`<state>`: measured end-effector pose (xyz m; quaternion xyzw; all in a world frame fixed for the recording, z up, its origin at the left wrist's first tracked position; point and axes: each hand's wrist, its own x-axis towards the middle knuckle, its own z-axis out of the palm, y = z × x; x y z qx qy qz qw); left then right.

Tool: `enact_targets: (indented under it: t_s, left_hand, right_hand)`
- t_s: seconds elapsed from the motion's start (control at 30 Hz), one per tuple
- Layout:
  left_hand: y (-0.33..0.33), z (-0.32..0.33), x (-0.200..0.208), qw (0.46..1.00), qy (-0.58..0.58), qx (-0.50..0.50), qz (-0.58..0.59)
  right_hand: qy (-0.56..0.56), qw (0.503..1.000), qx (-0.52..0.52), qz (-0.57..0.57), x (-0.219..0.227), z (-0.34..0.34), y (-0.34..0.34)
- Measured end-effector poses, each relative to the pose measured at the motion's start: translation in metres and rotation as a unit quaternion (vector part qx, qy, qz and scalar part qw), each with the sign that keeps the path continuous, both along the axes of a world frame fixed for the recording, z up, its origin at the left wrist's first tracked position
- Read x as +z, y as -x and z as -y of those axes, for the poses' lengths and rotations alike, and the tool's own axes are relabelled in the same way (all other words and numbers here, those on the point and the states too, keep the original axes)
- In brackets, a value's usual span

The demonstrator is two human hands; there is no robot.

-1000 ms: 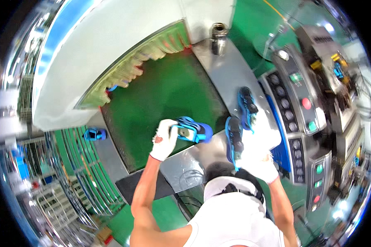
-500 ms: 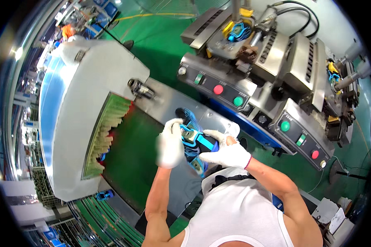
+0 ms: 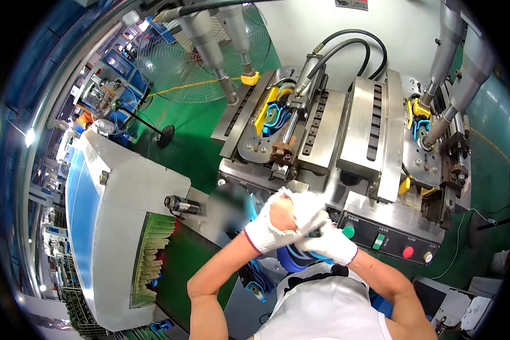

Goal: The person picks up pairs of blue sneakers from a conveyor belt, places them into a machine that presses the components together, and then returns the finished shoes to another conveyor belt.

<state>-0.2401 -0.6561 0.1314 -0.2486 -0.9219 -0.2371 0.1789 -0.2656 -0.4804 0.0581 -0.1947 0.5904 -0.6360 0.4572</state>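
Note:
A blue and black shoe (image 3: 293, 259) is held in front of my chest, mostly covered by my gloves. My left hand (image 3: 283, 221), in a white glove that leaves a patch of skin bare, is closed over its upper side. Close against it, my right hand (image 3: 330, 242), also gloved in white, closes on the shoe from the right; the fingers of both overlap, and their exact hold is hard to see. Below my left forearm, another blue and black shoe (image 3: 254, 279) lies on the grey metal surface.
Ahead stands a metal press machine with blue shoes in its left station (image 3: 275, 118) and right station (image 3: 420, 127). Its control panel (image 3: 388, 241) has coloured buttons. At left is a white conveyor housing (image 3: 122, 238) with a fringed opening; a dark flask (image 3: 181, 204) stands beside it.
My view has turned up toward the press. Both hands have come together with the shoe and moved closer to the machine's front; my left hand has crossed rightward over the shoe.

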Motion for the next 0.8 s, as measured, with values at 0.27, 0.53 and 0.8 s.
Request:
enact_targets:
  t_s: [0.27,0.53,0.8]
  left_hand:
    - [0.157,0.147,-0.009,0.946,-0.104,0.300,0.069]
    - [0.286,0.198,-0.130,0.903,-0.015,0.401,0.156]
    - [0.301,0.226,-0.097,0.872,-0.038,0.449,0.192]
  right_hand:
    - [0.261,0.892,-0.248,0.273,-0.013,-0.054,0.005]
    - [0.086,0.902,-0.400,0.137,-0.032,-0.120,-0.012]
    - [0.058,0.892,-0.445,0.051,-0.027,-0.081,0.004]
